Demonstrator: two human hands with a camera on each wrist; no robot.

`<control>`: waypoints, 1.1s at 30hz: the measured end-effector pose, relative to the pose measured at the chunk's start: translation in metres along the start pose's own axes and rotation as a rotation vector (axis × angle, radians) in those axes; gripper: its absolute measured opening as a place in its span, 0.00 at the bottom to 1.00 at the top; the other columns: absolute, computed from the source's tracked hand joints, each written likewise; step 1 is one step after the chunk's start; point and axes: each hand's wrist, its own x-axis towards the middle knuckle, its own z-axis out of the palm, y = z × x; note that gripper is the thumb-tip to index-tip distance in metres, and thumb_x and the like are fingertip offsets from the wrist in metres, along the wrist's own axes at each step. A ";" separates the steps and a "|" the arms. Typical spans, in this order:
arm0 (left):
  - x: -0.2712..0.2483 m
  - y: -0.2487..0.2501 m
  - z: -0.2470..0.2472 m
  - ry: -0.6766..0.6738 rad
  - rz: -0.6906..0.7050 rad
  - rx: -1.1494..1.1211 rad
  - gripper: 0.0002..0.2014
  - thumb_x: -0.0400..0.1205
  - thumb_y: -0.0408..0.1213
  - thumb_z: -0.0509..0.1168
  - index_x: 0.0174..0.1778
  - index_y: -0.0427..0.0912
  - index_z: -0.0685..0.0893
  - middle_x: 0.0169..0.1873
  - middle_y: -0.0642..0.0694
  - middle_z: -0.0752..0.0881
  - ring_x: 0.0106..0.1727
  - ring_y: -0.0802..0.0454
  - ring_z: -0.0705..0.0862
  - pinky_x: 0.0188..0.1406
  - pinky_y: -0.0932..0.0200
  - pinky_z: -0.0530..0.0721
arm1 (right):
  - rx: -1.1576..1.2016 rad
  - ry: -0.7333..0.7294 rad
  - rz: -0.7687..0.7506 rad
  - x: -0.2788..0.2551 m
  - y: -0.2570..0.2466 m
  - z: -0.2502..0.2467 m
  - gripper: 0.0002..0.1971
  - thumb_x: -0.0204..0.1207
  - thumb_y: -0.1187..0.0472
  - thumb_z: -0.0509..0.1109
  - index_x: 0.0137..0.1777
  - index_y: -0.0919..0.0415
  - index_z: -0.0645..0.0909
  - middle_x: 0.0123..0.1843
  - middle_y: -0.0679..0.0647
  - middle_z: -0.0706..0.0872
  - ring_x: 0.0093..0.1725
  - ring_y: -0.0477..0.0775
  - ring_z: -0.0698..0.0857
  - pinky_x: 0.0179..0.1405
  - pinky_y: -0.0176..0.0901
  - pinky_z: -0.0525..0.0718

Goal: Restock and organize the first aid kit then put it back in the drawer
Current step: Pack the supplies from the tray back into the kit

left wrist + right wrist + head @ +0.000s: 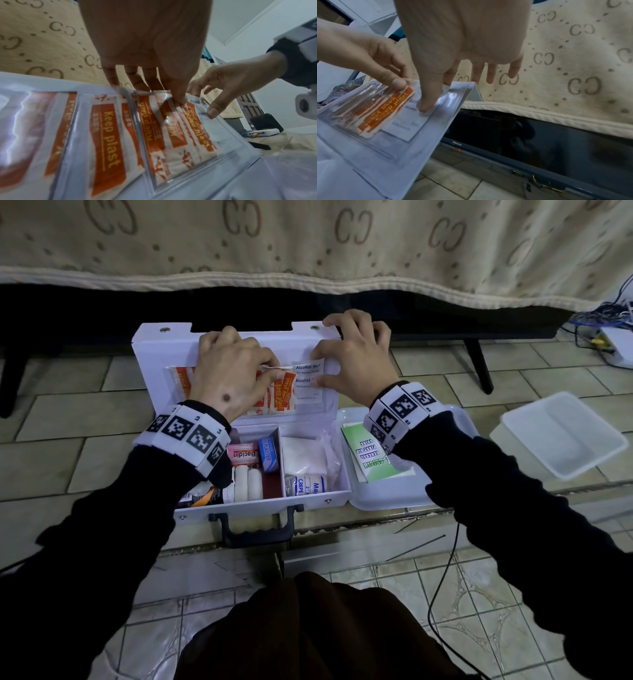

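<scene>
The white first aid kit point(161, 361) stands open on the tiled floor, its lid raised toward me. A clear pocket in the lid holds orange "Keep plast" plasters point(282, 395) point(109, 135) point(385, 108) and white alcohol pads point(306, 385) point(406, 121). My left hand point(236, 371) point(171, 94) pinches the top of a bunch of plasters at the pocket's mouth. My right hand point(356, 361) point(436, 88) pinches the top of an alcohol pad, thumb pressed on its front; its other fingers reach past the lid's top edge. The base holds a Bacidin box point(243, 453), bandage rolls and a crepe bandage point(308, 484).
A green first aid guide point(373, 453) lies on a white tray point(376, 498) to the right of the kit. A clear plastic container point(561, 433) sits farther right. Behind the kit a dark screen point(522, 142) stands under a beige blanket. A black cable point(445, 577) crosses the floor.
</scene>
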 end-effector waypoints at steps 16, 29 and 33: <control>-0.006 0.002 -0.004 0.026 0.013 0.008 0.16 0.81 0.53 0.61 0.53 0.48 0.88 0.49 0.47 0.88 0.58 0.43 0.74 0.61 0.49 0.60 | 0.004 0.227 0.088 -0.020 -0.011 0.015 0.11 0.56 0.49 0.80 0.39 0.50 0.90 0.59 0.52 0.87 0.63 0.65 0.82 0.58 0.72 0.74; -0.002 0.001 -0.002 0.012 0.014 -0.007 0.16 0.82 0.52 0.61 0.53 0.47 0.88 0.50 0.45 0.87 0.58 0.42 0.73 0.61 0.48 0.61 | -0.120 0.233 0.050 -0.023 -0.007 0.013 0.16 0.65 0.56 0.75 0.54 0.46 0.87 0.61 0.55 0.86 0.66 0.65 0.81 0.60 0.82 0.67; -0.003 0.001 -0.002 0.019 0.011 -0.003 0.16 0.81 0.52 0.61 0.53 0.47 0.88 0.49 0.45 0.87 0.58 0.41 0.73 0.62 0.48 0.61 | -0.143 0.216 0.001 -0.023 -0.007 0.013 0.16 0.64 0.57 0.77 0.52 0.42 0.87 0.59 0.54 0.87 0.62 0.63 0.84 0.57 0.81 0.71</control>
